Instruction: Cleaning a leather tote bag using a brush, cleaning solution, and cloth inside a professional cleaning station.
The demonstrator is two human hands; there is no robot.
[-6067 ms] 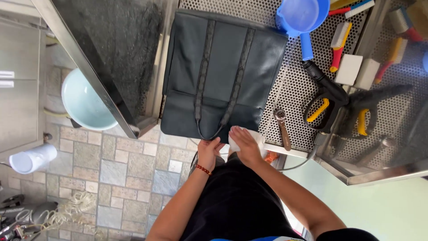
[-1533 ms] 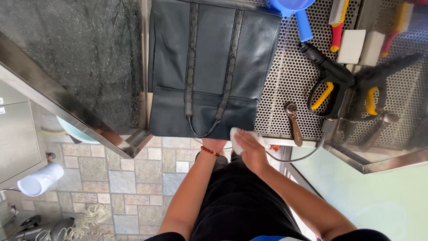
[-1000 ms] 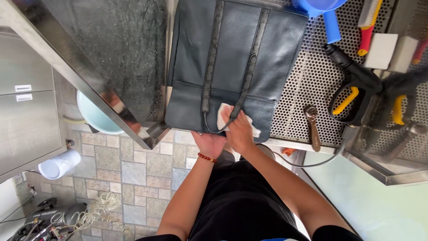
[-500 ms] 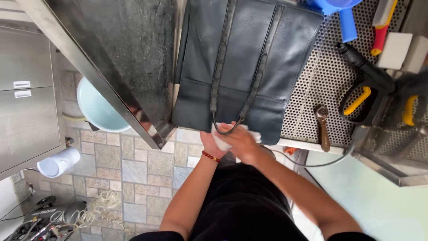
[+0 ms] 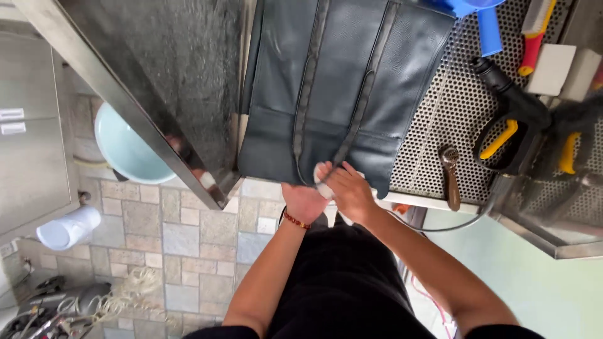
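A dark green leather tote bag [image 5: 339, 81] lies flat on a perforated metal worktop [image 5: 452, 119], its strap handles [image 5: 352, 135] running down toward me. My left hand [image 5: 303, 201], with a red bead bracelet at the wrist, is pressed against the bag's near edge from below. My right hand [image 5: 348, 187] is closed around a small white cloth [image 5: 323, 184] and holds it on the bag's bottom edge by the handle loop.
A black and yellow spray gun [image 5: 512, 119] with a hose, a blue scoop [image 5: 487, 25], brushes and white sponges lie on the right of the worktop. A brown-handled tool [image 5: 450, 176] lies near the edge. A dark stone slab [image 5: 169, 69], pale basin [image 5: 125, 150] and tiled floor are left.
Over the last seconds my right hand brought the white cloth onto the bag's lower part and rubbed it around; it now sits at the bottom edge. The camera view shifted slightly.
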